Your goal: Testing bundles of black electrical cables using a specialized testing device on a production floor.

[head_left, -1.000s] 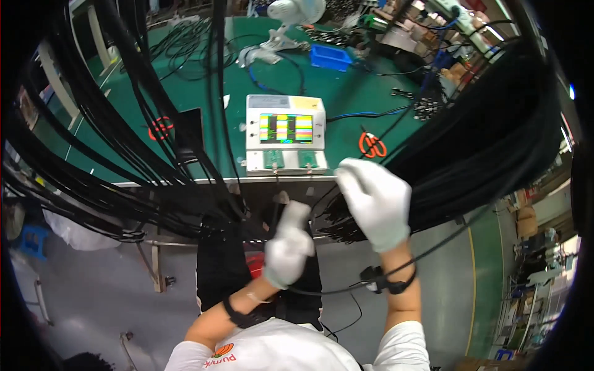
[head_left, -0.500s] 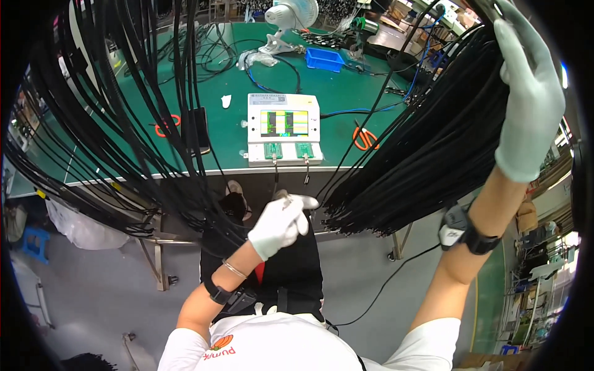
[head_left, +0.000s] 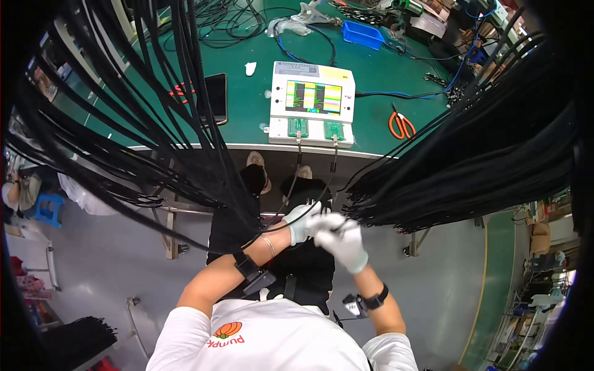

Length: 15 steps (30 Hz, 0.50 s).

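My white-gloved left hand (head_left: 301, 222) is in front of my lap, fingers closed and partly hidden behind my right hand. A thin black cable (head_left: 296, 221) crosses it, curving up to the right lead (head_left: 333, 164) of a white tester (head_left: 314, 128). Close beside it, my gloved right hand (head_left: 340, 241) has its fingers curled together; what they hold is too blurred to make out. The tester stands at the table's near edge, its screen lit, with two small green boards in front. Its left lead (head_left: 299, 152) hangs towards my left hand.
Black cables hang in a left bundle (head_left: 185, 167) and a thicker right bundle (head_left: 458, 179). On the green table (head_left: 247, 111) are a phone (head_left: 216, 99), orange-handled cutters (head_left: 401, 126), another orange-handled tool (head_left: 181, 93) and a blue tray (head_left: 363, 35).
My right hand has come down from the top of the right bundle to beside my left hand. The tester's right lead hung loose; now a cable runs on from it. The view has shifted.
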Tool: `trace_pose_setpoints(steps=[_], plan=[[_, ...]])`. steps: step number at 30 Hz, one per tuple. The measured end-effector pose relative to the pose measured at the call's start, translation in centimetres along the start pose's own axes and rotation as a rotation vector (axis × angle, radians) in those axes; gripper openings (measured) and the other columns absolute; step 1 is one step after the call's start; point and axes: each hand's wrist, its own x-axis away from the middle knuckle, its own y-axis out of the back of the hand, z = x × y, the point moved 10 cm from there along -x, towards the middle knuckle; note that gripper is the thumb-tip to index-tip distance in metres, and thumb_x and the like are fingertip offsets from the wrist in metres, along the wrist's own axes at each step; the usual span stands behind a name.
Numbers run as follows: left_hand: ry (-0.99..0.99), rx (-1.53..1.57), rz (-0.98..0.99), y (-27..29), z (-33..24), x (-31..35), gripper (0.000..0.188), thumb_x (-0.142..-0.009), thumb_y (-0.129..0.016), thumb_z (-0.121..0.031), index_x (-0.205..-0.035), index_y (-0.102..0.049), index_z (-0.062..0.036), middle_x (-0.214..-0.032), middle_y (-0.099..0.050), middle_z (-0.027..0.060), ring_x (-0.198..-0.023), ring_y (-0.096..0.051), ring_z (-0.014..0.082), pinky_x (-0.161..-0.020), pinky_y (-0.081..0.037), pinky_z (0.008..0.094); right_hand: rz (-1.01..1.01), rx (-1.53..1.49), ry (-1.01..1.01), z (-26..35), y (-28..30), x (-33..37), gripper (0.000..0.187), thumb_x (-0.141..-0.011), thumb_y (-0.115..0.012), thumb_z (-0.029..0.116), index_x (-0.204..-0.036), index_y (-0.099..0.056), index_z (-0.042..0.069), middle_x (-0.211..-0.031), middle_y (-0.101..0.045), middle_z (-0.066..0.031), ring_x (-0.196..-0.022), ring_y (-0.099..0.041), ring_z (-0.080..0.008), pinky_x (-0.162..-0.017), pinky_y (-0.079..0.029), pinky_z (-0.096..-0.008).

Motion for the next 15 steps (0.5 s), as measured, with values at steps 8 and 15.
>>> trace_pose_setpoints(steps=[8,15], plan=[[0.009,-0.578,-0.674,-3.6,-0.4,1.6,0.022,-0.100,-0.047,-0.023,-0.093,-0.058,-0.0050,-0.067,-0.057,0.0047,-0.042,-0.042,0.0113,-0.038,-0.031,0.0257,-0.187,0.964,0.243,0.4,3.6,2.9,0.023,-0.086,-0.057,0.005,-0.106,-0.068,0.002,-0.097,-0.068,-0.0128,-0.092,-0.065,-0.0192,-0.079,-0.050,-0.0311],[-0.569,-1.627,-0.675,-11.4,-2.2,2.4,0.020,-0.100,-0.049,-0.017,-0.104,-0.062,-0.0026,-0.069,-0.060,0.0024,-0.046,-0.038,0.0058,-0.044,-0.030,0.0223,-0.337,-0.387,-0.200,-5.2,3.9,0.7,0.021,-0.099,-0.048,0.010,-0.105,-0.065,-0.002,-0.084,-0.064,-0.0047,-0.075,-0.058,-0.0100,-0.073,-0.049,-0.0278]])
